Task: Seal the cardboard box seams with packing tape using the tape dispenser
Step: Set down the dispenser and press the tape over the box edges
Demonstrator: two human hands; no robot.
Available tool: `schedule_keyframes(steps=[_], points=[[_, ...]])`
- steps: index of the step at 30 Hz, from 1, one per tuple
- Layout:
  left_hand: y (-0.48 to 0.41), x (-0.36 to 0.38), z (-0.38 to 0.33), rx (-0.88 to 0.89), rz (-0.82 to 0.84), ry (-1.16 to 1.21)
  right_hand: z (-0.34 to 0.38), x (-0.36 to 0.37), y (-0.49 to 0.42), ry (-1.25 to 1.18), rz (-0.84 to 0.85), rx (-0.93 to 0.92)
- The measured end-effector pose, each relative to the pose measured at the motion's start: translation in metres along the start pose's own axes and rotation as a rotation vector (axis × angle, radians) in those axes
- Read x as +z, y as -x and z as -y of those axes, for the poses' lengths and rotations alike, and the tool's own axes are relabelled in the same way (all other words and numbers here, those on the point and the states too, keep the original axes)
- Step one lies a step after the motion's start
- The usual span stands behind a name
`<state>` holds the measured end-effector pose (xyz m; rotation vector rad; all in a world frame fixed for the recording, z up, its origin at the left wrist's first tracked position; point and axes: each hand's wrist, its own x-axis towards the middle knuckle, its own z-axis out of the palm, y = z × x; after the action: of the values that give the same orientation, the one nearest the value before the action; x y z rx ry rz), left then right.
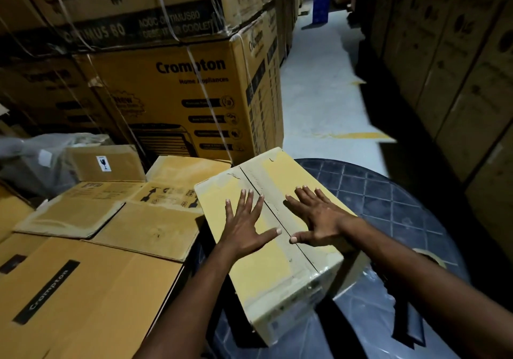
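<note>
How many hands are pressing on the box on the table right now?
2. The left hand lies flat, fingers spread, on the box top left of the centre seam; the right hand lies flat just right of it. Neither holds anything.

A cardboard box (266,236) is set on a dark round table (388,192). The left hand (244,228) and right hand (319,219) are pressed flat, fingers spread, either side of the box's taped centre seam (277,214). Flattened cartons (111,219) are stacked left of the box.

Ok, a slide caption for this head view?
Left hand and right hand press flat on the cardboard box beside its centre seam.
</note>
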<state>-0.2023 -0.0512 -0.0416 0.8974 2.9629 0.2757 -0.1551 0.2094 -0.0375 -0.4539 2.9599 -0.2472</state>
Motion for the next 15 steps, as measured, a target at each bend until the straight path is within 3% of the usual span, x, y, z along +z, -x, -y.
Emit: schedule_keyframes(steps=[9,12,15], points=[[0.045,-0.009,-0.066,0.152,0.102,0.023,-0.018,-0.006,0.057,-0.055,0.144,-0.09],[0.048,-0.009,-0.086,0.164,0.114,0.005,-0.027,-0.002,0.085,-0.179,-0.04,-0.021],[0.043,-0.001,-0.108,0.143,0.113,-0.035,-0.04,0.02,0.114,-0.347,-0.443,0.227]])
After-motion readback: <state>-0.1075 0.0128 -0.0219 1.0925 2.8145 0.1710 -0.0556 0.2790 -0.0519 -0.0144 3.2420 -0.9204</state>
